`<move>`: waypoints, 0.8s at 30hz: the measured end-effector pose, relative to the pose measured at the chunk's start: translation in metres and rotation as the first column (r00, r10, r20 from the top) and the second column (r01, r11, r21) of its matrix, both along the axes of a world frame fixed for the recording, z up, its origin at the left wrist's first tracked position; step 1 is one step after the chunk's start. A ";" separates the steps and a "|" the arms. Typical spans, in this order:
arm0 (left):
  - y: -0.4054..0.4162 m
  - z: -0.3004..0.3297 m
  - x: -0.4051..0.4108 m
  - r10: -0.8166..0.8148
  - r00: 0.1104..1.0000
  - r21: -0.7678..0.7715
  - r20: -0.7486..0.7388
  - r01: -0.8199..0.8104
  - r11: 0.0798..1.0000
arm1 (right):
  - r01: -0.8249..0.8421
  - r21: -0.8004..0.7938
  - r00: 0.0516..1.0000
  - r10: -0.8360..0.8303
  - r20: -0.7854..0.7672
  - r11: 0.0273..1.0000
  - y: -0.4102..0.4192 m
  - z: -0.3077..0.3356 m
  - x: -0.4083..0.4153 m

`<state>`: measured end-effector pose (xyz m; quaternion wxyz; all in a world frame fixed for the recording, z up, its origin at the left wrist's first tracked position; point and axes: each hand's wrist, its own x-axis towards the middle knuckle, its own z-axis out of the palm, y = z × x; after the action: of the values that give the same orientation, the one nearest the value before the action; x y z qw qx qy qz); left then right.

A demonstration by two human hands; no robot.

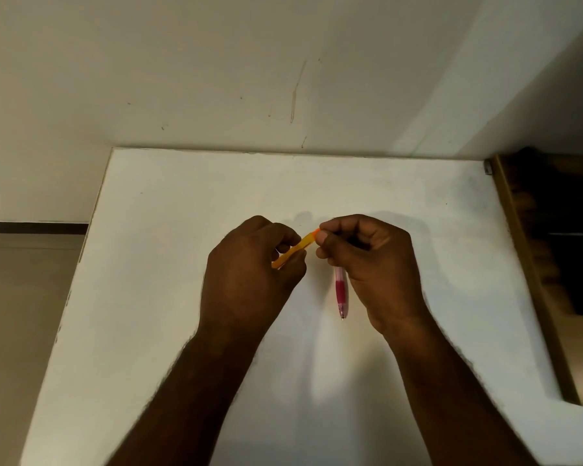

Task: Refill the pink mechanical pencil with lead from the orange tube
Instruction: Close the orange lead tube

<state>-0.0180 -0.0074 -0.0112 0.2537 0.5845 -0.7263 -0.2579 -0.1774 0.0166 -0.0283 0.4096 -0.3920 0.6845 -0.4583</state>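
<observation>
Pink and clear, the pencil [341, 290] hangs from the closed right hand [367, 264], its upper part hidden in the curled fingers and its long axis running toward the viewer, metal tip pointing down at the white table [169, 230]. Just beyond, the left hand [249, 274] pinches the orange tube [295, 248] between thumb and fingers; the tube slants up and to the right, and its far end meets the right hand's thumb and forefinger, which close on that end. Behind the table stands a scuffed white wall [216, 79].
</observation>
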 end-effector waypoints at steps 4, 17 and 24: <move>0.000 -0.001 0.000 -0.019 0.999 0.007 0.036 0.019 1.000 | -0.088 0.004 0.990 0.088 -0.111 0.996 0.000 0.001 -0.003; 0.000 -0.018 0.000 0.236 0.968 0.266 0.091 -0.252 0.931 | 0.044 0.065 0.824 0.001 -0.567 0.997 0.003 -0.011 -0.004; -0.001 -0.022 -0.001 0.244 0.960 0.266 0.135 -0.272 0.925 | 0.024 0.111 0.706 0.062 -0.705 0.993 0.006 -0.015 0.008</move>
<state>-0.0191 -0.0082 -0.0327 0.1630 0.7172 -0.6105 -0.2938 -0.1699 0.0222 -0.0437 0.1422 -0.5212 0.8095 -0.2296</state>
